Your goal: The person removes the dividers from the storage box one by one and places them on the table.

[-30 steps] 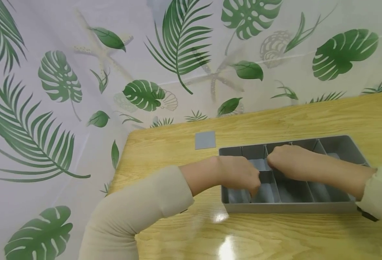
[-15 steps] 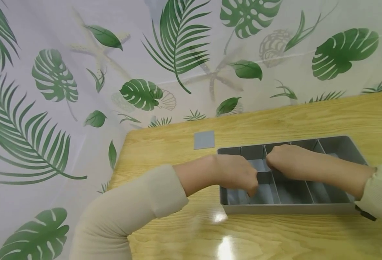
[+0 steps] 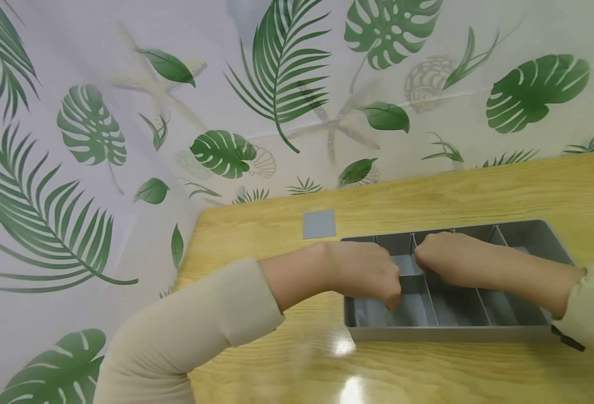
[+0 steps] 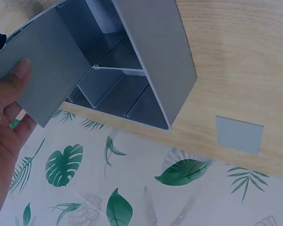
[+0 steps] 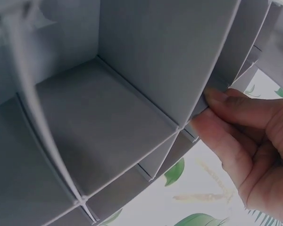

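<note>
A long grey divided box (image 3: 453, 335) stands on the wooden table. Over its left end, my left hand (image 3: 365, 269) reaches down with fingers bent. The left wrist view shows that hand gripping a flat grey divider panel (image 4: 47, 70), thumb across its face; how far the panel sits in the box is unclear. My right hand (image 3: 453, 255) is over the middle compartments. In the right wrist view its thumb and forefinger pinch the edge of a thin grey divider (image 5: 213, 94), next to a taller upright partition (image 5: 167, 52). A cross divider (image 3: 410, 284) spans a left compartment.
A flat grey square (image 3: 319, 224) lies on the table (image 3: 246, 241) behind and left of the box. A leaf-patterned sheet (image 3: 277, 56) hangs along the table's back and left edges.
My left hand has risen slightly relative to the box, and its forearm has shifted left. The right hand keeps its place. The head view has tilted a little.
</note>
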